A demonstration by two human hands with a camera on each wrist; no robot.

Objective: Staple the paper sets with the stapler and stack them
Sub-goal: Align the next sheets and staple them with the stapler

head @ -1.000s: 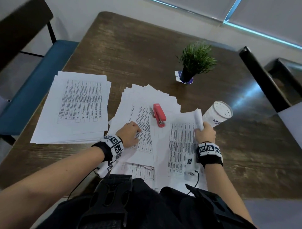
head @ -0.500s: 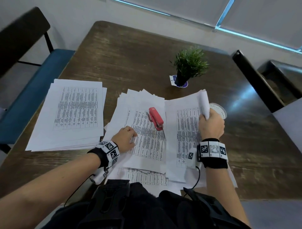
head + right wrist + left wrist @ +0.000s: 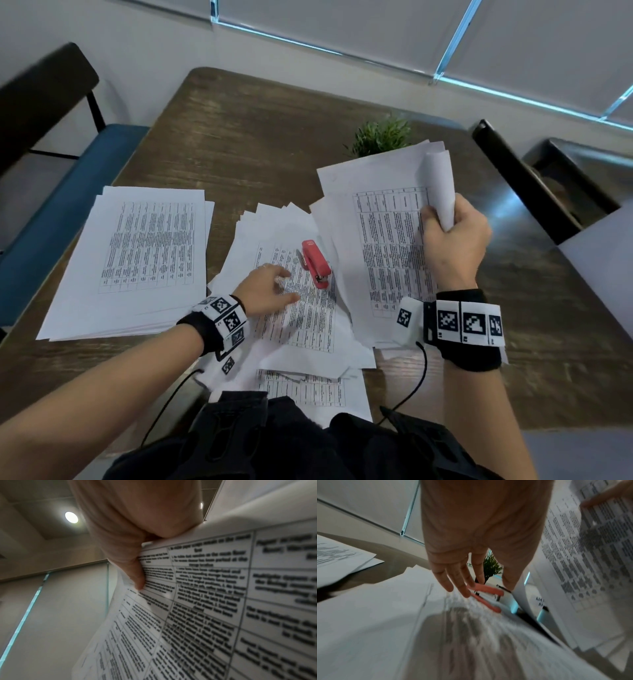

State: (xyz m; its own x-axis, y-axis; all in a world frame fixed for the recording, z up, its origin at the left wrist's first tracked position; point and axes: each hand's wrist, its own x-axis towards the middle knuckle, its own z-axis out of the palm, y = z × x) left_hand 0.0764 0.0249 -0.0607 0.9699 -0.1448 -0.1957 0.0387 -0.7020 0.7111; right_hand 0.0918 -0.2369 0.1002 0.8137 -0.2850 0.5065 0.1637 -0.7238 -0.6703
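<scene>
Gripped along its right margin, a paper set [image 3: 387, 236] has been raised off the tabletop [image 3: 260, 137] by the right hand [image 3: 454, 236]; a second ago it was lying flat among the loose sheets near the right edge, its margin only pinched. The fingers are curled tightly round the rolled-over margin, with the thumb [image 3: 137, 577] pressed on the printed face, so that the set now hangs tilted above the table, its far corner hiding part of the small plant [image 3: 382, 137]. The left hand [image 3: 270, 291], which was resting on the fanned loose sheets [image 3: 294, 329] at the middle of the near edge, has been opened and moved toward the red stapler [image 3: 315, 264]; its fingers [image 3: 453, 578] are spread and relaxed, nothing is held, and the tips are seen just beside the stapler, though contact cannot be confirmed. The stapler lies on the loose sheets, between the two hands. A neater finished stack [image 3: 137, 260] is kept toward the left edge. From this it is judged that one set has been gathered and the stapler is about to be taken up; stapling is not yet done.
</scene>
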